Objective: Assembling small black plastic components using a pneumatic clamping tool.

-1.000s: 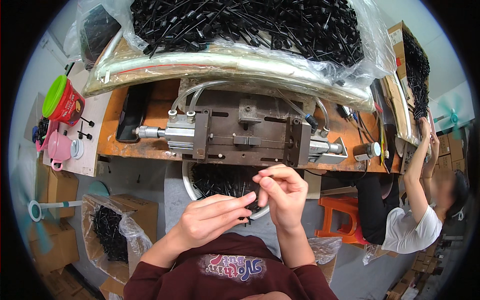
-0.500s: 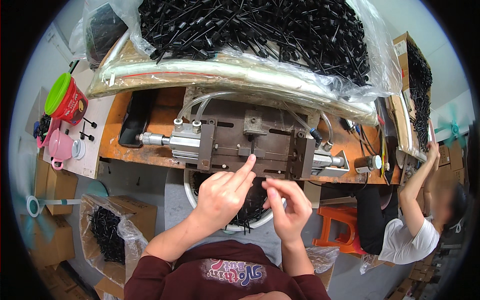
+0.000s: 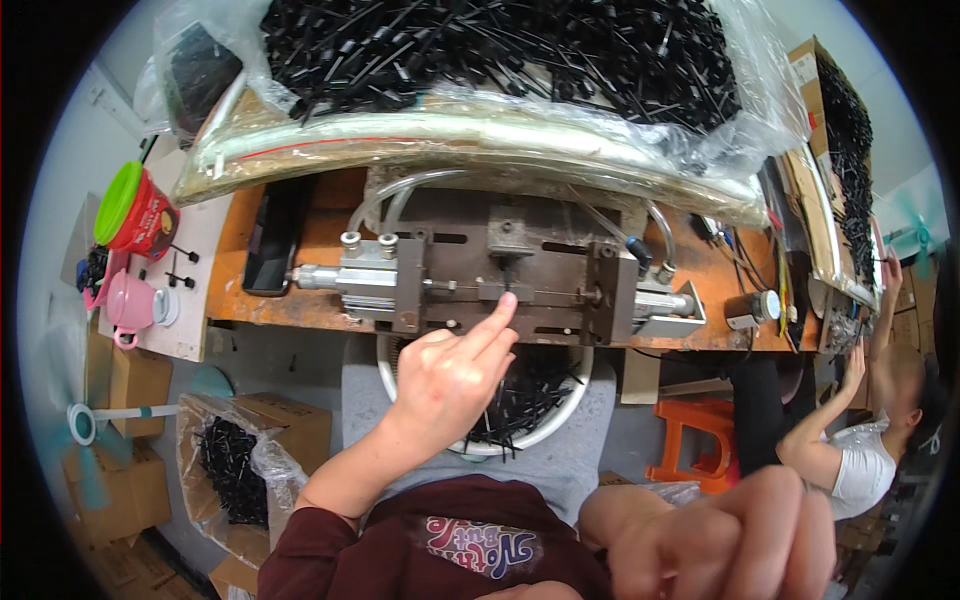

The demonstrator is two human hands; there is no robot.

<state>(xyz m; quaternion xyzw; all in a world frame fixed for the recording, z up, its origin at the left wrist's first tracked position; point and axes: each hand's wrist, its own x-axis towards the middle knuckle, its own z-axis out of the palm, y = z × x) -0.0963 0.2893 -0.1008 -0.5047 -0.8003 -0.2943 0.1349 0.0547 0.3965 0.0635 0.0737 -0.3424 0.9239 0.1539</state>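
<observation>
My left hand (image 3: pixel 450 375) reaches over the table edge with its index finger stretched out, the other fingers loosely bent. That fingertip touches the small dark block (image 3: pixel 490 292) at the middle of a metal fixture (image 3: pixel 455 220), at the near end of a slim black part (image 3: pixel 507 270). Thin rods point at the block from an air cylinder (image 3: pixel 368 280) on the left and another air cylinder (image 3: pixel 660 305) on the right. My right hand (image 3: pixel 730 540) is raised close to the camera at the lower right, fingers curled in; whatever they may hold is hidden.
Black stemmed parts (image 3: pixel 500 60) heap in a plastic-lined tray behind the fixture. A white-rimmed basket (image 3: pixel 583 400) of similar parts sits at my lap. Left stand a red tub (image 3: pixel 150 222) and pink cup (image 3: pixel 130 300). An orange stool (image 3: pixel 690 440) and a co-worker (image 3: pixel 865 470) are at right.
My right hand has left the space beside my left hand and come toward the camera, down and right, its fingers curling. My left fingertip stays at the block. The view has shifted slightly.
</observation>
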